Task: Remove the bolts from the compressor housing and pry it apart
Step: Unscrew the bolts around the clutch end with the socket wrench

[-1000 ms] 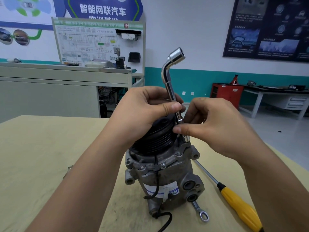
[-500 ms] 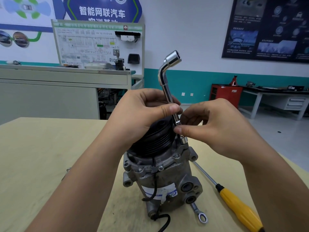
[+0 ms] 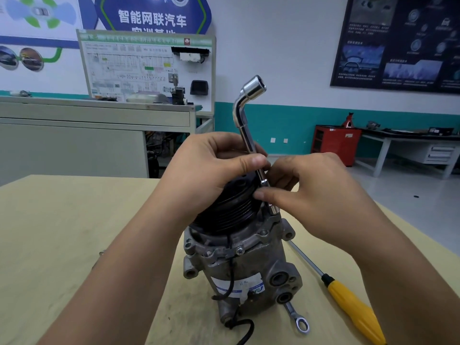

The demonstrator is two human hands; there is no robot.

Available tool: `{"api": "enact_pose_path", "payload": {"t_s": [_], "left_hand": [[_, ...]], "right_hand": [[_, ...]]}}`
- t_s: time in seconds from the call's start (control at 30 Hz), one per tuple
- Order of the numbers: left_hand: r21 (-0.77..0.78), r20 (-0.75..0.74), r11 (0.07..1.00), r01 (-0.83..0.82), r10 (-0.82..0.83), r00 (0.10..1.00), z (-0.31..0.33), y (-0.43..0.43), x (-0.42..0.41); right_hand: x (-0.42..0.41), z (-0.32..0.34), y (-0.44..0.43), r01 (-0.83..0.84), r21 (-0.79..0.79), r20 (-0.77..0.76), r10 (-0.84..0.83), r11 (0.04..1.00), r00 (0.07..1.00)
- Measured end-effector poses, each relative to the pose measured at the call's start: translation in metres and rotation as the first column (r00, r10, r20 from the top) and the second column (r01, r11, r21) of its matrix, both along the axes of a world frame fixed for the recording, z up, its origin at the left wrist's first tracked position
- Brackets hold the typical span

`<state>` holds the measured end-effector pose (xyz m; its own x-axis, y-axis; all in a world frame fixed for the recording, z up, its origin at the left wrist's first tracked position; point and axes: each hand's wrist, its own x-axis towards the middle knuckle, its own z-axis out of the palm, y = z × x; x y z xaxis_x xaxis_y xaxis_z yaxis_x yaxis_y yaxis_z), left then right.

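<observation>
Chrome socket wrench (image 3: 251, 135) set down over a bolt, hidden under it, at the top rim of the compressor housing (image 3: 239, 260), which stands upright on the table (image 3: 62, 232).
The left hand (image 3: 211, 170) grips the shaft above the black pulley (image 3: 229, 207); the right hand (image 3: 306, 195) pinches it just over the socket end. I'd hold the shaft in line with the bolt, press down lightly and spin it between the fingers, since the housing looks unclamped and could tip.

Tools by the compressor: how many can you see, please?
3: socket wrench held on the housing, yellow screwdriver at its right, spanner partly under its base. More may be hidden.
</observation>
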<state>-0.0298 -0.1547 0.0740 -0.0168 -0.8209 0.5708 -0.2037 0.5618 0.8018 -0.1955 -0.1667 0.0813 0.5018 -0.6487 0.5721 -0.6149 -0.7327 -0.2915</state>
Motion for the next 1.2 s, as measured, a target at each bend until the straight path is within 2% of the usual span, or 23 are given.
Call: {"api": "enact_pose_path", "payload": {"t_s": [0.17,0.4,0.6,0.73,0.93,1.03,1.2], "left_hand": [[0.010,0.005,1.000,-0.007,0.007,1.000,0.000,-0.001,0.001],[0.020,0.011,0.975,0.223,-0.223,0.975,0.001,0.003,0.002],[-0.022,0.056,0.998,0.053,-0.051,0.997,-0.001,-0.001,-0.001],[-0.041,0.075,0.999,0.004,-0.001,0.997,-0.001,0.000,-0.002],[-0.090,0.017,0.994,-0.070,0.071,0.997,-0.002,-0.001,-0.003],[-0.084,-0.001,0.995,-0.059,0.059,0.998,0.000,-0.001,-0.002],[-0.057,0.087,0.997,0.049,-0.044,0.995,0.000,0.001,0.001]], "right_hand": [[-0.005,0.000,-0.006,-0.071,0.100,0.013,0.070,0.992,0.997],[-0.011,0.003,-0.012,-0.138,0.183,0.014,0.138,0.973,0.990],[-0.013,0.003,-0.013,-0.138,0.214,0.035,0.134,0.967,0.990],[-0.011,0.003,-0.011,-0.176,0.276,0.145,0.139,0.945,0.979],[-0.002,-0.002,-0.013,-0.104,0.184,0.156,0.075,0.977,0.985],[-0.002,-0.001,-0.013,-0.104,0.193,0.146,0.076,0.976,0.986],[-0.005,-0.001,-0.012,-0.132,0.205,0.142,0.104,0.970,0.984]]}}
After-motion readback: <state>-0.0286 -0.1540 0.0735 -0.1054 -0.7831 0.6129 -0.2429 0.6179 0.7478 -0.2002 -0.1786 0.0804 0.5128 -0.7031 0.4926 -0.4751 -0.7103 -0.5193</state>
